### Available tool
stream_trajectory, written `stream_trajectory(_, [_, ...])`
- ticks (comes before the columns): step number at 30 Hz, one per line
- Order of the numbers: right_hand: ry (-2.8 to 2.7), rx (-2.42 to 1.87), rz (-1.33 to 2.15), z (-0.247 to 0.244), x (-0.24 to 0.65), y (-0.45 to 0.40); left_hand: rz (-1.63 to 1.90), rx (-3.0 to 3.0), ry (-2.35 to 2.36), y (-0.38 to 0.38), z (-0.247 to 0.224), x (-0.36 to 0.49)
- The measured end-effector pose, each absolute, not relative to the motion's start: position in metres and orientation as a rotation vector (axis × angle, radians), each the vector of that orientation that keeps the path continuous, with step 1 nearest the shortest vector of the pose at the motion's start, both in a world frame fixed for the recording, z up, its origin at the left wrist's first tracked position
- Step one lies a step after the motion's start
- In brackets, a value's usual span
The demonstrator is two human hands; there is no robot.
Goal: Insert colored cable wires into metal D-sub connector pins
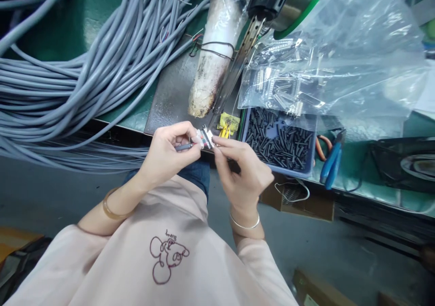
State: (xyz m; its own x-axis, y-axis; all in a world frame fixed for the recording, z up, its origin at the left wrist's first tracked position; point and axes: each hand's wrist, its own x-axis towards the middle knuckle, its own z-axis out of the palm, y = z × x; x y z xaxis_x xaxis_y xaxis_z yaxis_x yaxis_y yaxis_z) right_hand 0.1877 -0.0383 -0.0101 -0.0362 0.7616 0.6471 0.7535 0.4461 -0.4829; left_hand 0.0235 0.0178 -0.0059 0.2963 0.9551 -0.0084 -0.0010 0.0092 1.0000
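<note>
Close to the bench's front edge, both hands meet at a small metal multi-pin connector (207,136). My left hand (174,145) pinches the end of a grey cable (183,147), whose thin coloured wires reach the connector's back. Between thumb and index finger, my right hand (239,164) grips the connector from its right side. Whether each wire is joined to a pin is too small to tell. Just beyond the fingers is a yellow piece (228,127) with prongs, beneath the tip of a metal heat tube (238,64).
Bundled grey cables (84,84) cover the left bench. A scorched white-wrapped cylinder (212,66) slants towards the hands. At right are a blue tray (288,171) of short black tubes, a plastic bag (356,66) of connectors, blue-handled cutters (331,163) and, below, a cardboard box (306,205).
</note>
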Motion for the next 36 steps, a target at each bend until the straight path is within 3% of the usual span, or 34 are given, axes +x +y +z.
stream_trajectory(5, [-1.733, -1.295, 0.086, 0.012, 0.225, -0.081, 0.619, 1.511, 0.725, 0.011, -0.012, 0.005])
stream_trajectory(10, [-1.415, -1.703, -0.363, 0.017, 0.246, -0.062, 0.435, 1.401, 0.675, 0.010, -0.023, -0.015])
stream_trajectory(16, [-1.553, -2.269, -0.193, 0.000, 0.292, -0.003, 0.501, 1.009, 0.656, 0.012, -0.013, -0.021])
stream_trajectory(23, [-1.723, -2.012, -0.133, -0.004, 0.300, -0.002, 0.866, 1.179, 0.600, 0.005, 0.020, -0.001])
stream_trajectory(36, [-1.188, -1.634, -0.329, -0.008, 0.251, -0.018, 0.918, 0.917, 0.820, 0.003, -0.015, 0.019])
